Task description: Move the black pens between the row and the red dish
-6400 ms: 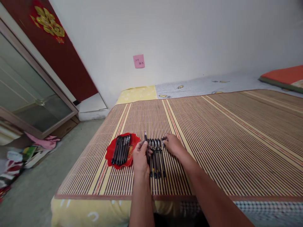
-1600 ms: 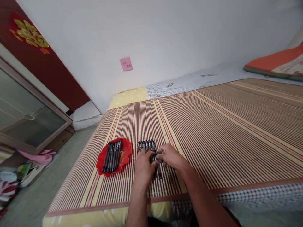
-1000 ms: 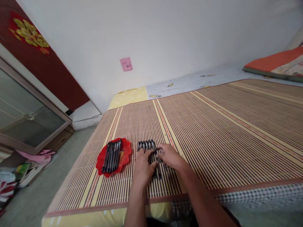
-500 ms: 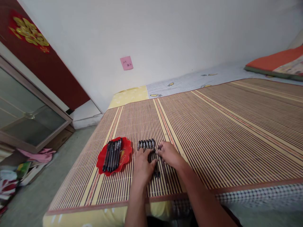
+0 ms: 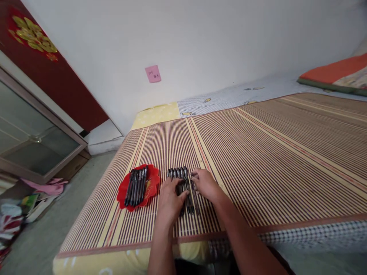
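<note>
Several black capped pens lie side by side in a row on the striped mat, caps toward the wall. My left hand rests over the row, thumb and fingers apart, and hides the middle of most pens. Just right of the row, my right hand is closed in a pinch at the upper part of a slim dark pen, its lower end pointing toward me and slightly blurred. To the left, a red scalloped plate holds several more dark pens lying parallel.
The striped mat covers most of the bed, over yellow and checked cloth. Folded orange bedding lies at the far right. A pink note is on the wall. A glass-panelled door and pink cloth are at left.
My left thumb and fingers have opened away from the right-hand end of the row. My right hand has shifted slightly, and the slim pen in it now lies nearer the row.
</note>
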`<state>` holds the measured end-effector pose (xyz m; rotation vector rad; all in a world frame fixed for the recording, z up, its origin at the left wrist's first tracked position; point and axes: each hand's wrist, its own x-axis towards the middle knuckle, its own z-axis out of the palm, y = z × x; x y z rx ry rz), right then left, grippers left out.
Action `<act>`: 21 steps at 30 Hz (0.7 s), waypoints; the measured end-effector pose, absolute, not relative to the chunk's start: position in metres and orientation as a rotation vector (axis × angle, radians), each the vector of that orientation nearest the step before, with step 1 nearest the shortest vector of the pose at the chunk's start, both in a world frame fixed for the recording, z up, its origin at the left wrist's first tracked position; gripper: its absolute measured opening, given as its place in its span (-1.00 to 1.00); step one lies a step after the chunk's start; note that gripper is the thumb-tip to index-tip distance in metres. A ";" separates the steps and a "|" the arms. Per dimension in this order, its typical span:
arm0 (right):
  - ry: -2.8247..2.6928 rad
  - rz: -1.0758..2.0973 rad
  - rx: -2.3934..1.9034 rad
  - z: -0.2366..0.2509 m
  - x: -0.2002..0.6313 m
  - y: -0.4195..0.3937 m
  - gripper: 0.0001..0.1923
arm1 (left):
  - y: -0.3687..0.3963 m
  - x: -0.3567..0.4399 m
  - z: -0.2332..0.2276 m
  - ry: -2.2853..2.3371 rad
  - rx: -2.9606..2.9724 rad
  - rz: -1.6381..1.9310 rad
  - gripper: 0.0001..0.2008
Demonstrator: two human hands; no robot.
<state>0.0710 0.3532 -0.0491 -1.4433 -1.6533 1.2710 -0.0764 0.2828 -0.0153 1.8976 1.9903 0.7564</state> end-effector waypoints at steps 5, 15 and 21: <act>-1.639 1.392 -1.412 -0.048 0.079 0.351 -0.82 | 0.284 -0.081 -0.016 2.004 1.858 0.832 -0.70; -1.733 1.149 -1.397 -0.067 0.068 0.360 -0.73 | 0.278 -0.056 -0.006 2.050 2.021 0.481 -0.45; -1.708 1.130 -1.403 -0.059 0.066 0.360 -0.78 | 0.281 -0.041 -0.007 2.218 1.965 0.295 -0.47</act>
